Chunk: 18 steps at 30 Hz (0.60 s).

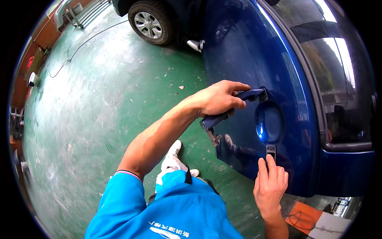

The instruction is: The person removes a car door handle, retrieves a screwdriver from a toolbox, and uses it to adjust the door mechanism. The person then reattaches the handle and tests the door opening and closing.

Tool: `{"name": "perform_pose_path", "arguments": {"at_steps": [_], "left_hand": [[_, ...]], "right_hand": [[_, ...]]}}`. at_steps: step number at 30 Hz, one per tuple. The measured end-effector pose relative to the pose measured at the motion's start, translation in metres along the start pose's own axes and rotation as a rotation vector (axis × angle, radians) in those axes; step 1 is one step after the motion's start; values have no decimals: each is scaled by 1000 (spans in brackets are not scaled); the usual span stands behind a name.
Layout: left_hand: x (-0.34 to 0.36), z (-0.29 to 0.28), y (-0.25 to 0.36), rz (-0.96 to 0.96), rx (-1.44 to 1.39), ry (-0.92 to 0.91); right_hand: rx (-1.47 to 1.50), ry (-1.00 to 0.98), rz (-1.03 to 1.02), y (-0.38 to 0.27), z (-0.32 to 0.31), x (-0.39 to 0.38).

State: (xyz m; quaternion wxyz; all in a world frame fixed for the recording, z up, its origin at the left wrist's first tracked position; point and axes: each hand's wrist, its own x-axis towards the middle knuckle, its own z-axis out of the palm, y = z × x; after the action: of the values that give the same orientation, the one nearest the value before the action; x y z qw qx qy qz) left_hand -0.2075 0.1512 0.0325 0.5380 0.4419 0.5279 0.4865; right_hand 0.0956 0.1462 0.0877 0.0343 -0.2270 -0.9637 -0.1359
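My left hand (221, 97) is closed round a loose dark blue car door handle (217, 120). The handle's upper end meets the handle mount (263, 94) on the blue door (234, 59); its lower end stands away from the panel, with a metal arm (213, 137) sticking out. Beneath the oval handle recess (269, 123) sits a small dark gasket (271, 150) round an opening. At the gasket's lower edge are the fingertips of my right hand (271, 185), its outer fingers curled. The right thumb is not clearly visible.
The door stands open over a green floor (99, 99). A front wheel (149, 23) is at the top, and the door window (330, 79) is on the right. A dark cable (85, 40) runs over the floor. An orange and white panel (304, 217) lies at lower right.
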Motion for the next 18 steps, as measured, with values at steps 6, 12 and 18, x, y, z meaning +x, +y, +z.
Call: {"name": "perform_pose_path", "arguments": {"at_steps": [6, 12, 18], "left_hand": [[-6, 30, -10, 41, -137, 98], [-9, 63, -21, 90, -159, 273], [-7, 61, -19, 93, -161, 230]], "right_hand": [[-2, 19, 3, 0, 1, -2], [-10, 15, 0, 0, 2, -1], [-10, 10, 4, 1, 1, -2]]}}
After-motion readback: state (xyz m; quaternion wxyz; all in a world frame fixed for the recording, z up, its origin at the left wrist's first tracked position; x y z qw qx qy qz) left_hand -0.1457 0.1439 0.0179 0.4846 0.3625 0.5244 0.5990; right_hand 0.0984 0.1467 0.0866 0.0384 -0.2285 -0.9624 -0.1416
